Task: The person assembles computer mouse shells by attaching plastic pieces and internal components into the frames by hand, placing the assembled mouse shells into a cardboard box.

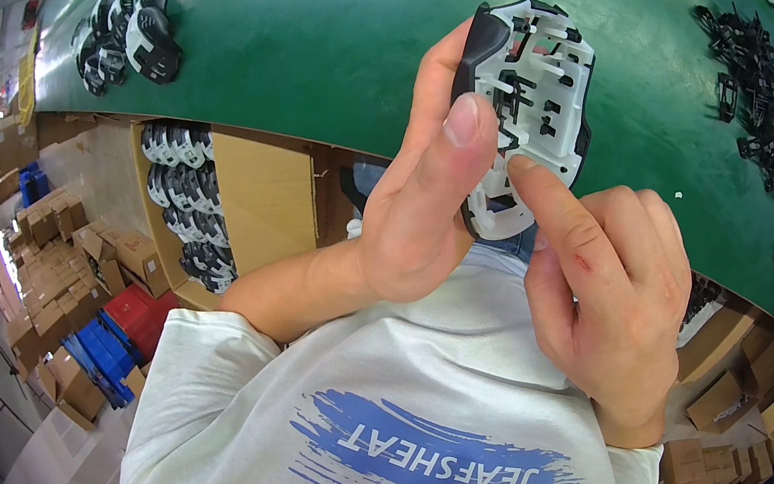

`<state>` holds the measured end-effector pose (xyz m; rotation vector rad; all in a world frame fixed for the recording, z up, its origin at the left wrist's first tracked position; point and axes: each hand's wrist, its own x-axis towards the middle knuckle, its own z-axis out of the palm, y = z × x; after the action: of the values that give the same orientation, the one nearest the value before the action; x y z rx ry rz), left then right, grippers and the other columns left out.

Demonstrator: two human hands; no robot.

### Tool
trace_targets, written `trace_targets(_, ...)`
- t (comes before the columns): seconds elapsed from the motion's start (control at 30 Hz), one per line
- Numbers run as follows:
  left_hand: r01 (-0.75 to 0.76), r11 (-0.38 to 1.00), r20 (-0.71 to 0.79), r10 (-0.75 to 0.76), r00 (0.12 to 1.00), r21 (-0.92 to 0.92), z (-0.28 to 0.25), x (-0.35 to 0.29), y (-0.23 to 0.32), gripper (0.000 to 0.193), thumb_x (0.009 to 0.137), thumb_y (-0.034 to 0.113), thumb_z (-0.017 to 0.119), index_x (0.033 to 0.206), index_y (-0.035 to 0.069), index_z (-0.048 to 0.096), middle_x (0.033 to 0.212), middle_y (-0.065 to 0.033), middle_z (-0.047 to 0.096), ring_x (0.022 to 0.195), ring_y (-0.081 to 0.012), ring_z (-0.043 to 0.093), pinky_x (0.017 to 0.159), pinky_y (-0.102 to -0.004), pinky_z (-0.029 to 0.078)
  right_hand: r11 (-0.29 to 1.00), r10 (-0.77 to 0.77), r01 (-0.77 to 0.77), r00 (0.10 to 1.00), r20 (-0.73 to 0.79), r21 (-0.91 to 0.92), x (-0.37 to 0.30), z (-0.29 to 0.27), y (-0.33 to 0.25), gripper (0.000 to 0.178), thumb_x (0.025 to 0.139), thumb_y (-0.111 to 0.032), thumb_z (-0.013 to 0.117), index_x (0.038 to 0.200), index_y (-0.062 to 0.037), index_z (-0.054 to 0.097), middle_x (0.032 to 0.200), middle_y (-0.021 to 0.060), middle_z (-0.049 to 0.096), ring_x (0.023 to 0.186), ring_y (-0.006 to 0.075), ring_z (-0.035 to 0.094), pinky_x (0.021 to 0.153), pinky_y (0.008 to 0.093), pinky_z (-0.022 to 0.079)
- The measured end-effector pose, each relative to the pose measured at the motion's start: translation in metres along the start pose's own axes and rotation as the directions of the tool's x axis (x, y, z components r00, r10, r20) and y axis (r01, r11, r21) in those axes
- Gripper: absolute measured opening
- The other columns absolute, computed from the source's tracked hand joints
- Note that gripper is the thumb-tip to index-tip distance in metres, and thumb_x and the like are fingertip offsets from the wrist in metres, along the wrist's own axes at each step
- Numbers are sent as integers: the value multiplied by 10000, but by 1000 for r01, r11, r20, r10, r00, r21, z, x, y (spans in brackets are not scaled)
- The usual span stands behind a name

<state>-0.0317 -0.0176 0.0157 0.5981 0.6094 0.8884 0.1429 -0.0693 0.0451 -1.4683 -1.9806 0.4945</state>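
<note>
A black-and-white plastic shell (pixel 554 116), curved like a computer mouse cover, is raised above the near edge of the green table. Its hollow inner side, with white ribs, posts and small black parts, faces me. My left hand (pixel 432 183) grips it along its left side, thumb in front and fingers behind. With its index finger stretched out, my right hand (pixel 619 279) touches the lower inside of the shell. The right thumb is apart from that fingertip, near the shell's lower right edge, and the other fingers are bent.
Several similar shells (pixel 150 42) rest on the green table (pixel 316 48) at the left. Small black plastic parts (pixel 756 88) lie heaped along its right side. Below the left edge stands a cardboard box (pixel 264 187) with rows of shells (pixel 182 194). Stacked cartons (pixel 55 260) and blue crates (pixel 101 354) stand beyond.
</note>
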Motion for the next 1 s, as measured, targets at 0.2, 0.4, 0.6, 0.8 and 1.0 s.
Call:
trace_targets(0.2, -105, 985, 68, 97, 993, 134, -1, 4, -5, 641, 1162, 371, 410, 1674, 58, 184, 1533, -100, 459, 1352, -162, 483, 1150, -359, 392, 999, 46, -46, 994, 101, 1, 5, -3, -4, 601, 682, 88, 707, 1260, -66, 763, 721, 52, 445, 641, 238, 499, 584, 375, 395)
trace_targets(0.4, -20, 994, -130, 34, 991, 104, -17, -7, -8, 605, 1173, 336, 430, 1631, -22, 264, 1545, -100, 431, 1412, -154, 414, 1216, -312, 307, 994, -64, 48, 985, 161, 101, 11, 15, 1, 611, 724, 49, 725, 1327, -52, 727, 732, 65, 488, 653, 265, 539, 602, 379, 431)
trace_targets(0.6, -176, 975, -133, 194, 972, 135, -60, -32, 46, 707, 1143, 303, 547, 1679, -4, 204, 1543, -91, 464, 1410, -162, 434, 1200, -306, 339, 947, 0, -26, 997, 83, 319, -9, 31, 12, 654, 845, 64, 720, 1488, 23, 606, 768, 43, 569, 664, 170, 511, 602, 305, 417)
trace_targets(0.8, -295, 955, -515, 243, 822, -20, -165, -142, 89, 526, 1157, 336, 496, 1594, 53, 425, 1461, -106, 617, 1270, -224, 650, 1088, -411, 536, 966, -57, 0, 976, 212, 260, 21, 48, 24, 567, 930, 27, 687, 1492, -6, 614, 815, 56, 569, 689, 178, 520, 631, 302, 438)
trace_targets(1.0, 100, 873, -871, 454, 187, 477, -331, -265, 120, 627, 1059, 390, 679, 1559, 78, 465, 1456, -145, 576, 1332, -284, 583, 1129, -436, 482, 973, 136, -177, 957, 256, 145, 27, 51, 22, 508, 976, -5, 661, 1482, -41, 637, 862, 49, 561, 751, 170, 514, 670, 311, 433)
